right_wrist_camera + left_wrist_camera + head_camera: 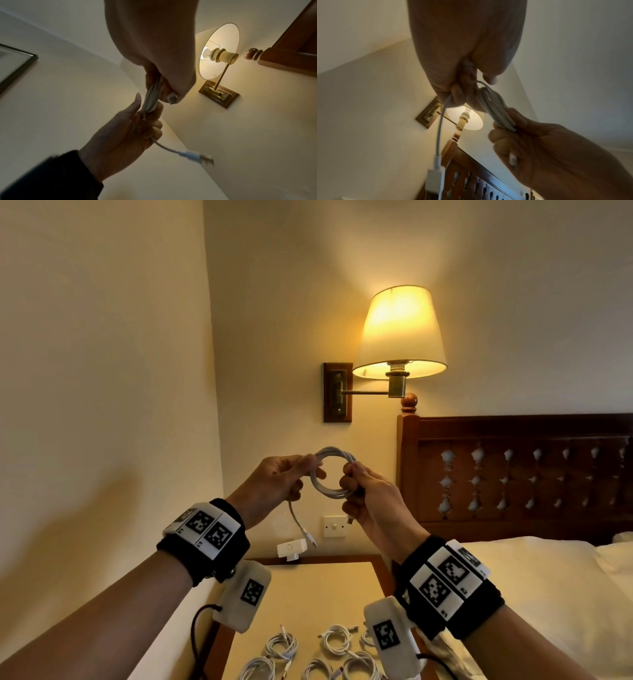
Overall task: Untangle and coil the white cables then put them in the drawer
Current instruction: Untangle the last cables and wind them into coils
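A white cable [330,470] wound into a round coil is held up at chest height, in front of the wall. My left hand [284,477] pinches the coil's left side, and a loose tail with a plug [311,537] hangs down from that hand. My right hand [363,491] grips the coil's right side. In the left wrist view the coil [494,106] runs between both hands and the tail ends in a connector [436,161]. In the right wrist view the strands [151,97] pass from my right hand into my left hand [130,129]. Several coiled white cables [337,640] lie on the nightstand below.
The nightstand top [308,587] stands between the left wall and the bed [534,587]. A lit wall lamp [399,333] hangs above. A white adapter [291,549] sits in a wall socket beside a switch [335,526]. A dark wooden headboard [520,470] stands to the right.
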